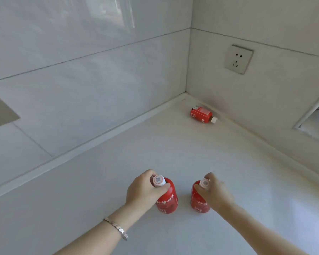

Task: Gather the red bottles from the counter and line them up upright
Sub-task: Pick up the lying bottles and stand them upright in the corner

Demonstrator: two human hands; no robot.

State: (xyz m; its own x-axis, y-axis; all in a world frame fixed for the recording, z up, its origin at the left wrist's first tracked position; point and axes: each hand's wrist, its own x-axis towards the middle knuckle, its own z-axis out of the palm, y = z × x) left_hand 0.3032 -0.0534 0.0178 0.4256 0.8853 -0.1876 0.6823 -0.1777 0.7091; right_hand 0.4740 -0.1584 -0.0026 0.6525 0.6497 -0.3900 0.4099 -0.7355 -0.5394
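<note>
Left hand (145,188) and right hand (215,195) each grasping the white-capped neck of an upright red bottle, left bottle (167,198) near right bottle (199,199) on the white counter (118,162); third bottle (201,114) lying toppled in the far corner below a wall socket (238,58).

We see two bottles upright on the surface (173,144), side by side w/ a gap: left bottle (167,199) under the left hand (144,190), right bottle (199,201) under the right hand (215,194). Third bottle (201,114) lies on its side far back in the corner, prob. touching the wall, below the wall outlet (238,59).
</note>
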